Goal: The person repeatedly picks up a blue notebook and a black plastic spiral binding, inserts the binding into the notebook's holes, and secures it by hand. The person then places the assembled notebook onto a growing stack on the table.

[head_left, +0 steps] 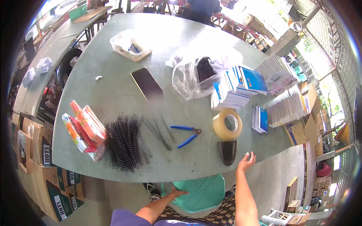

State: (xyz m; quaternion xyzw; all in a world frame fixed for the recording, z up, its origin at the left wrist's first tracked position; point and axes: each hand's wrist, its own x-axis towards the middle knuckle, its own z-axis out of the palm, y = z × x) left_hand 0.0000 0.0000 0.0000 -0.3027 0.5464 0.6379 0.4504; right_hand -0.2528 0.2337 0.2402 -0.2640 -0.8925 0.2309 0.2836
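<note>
My left hand (177,193) is low beneath the table's front edge, at the left rim of a green plastic stool (201,194). Its thumb lies over the rim and the other fingers are partly hidden, curled at the edge. Off the table's front right edge, my right hand (247,162) is raised, empty, with its fingers apart. Nearest to it lies a dark, rounded, tapered piece (227,152), touching a big roll of clear tape (227,124). Blue-handled pliers (187,135) lie spread on the table, beside loose black spiral binding coils (158,132).
A heap of black coils (124,143) lies by red-and-white packets (85,128). Farther back are a phone (147,83), a plastic tub (130,47) and a clear bag (192,77). Stacked blue spiral notebooks (241,84) fill the right side. Cartons (56,184) stand on the left floor.
</note>
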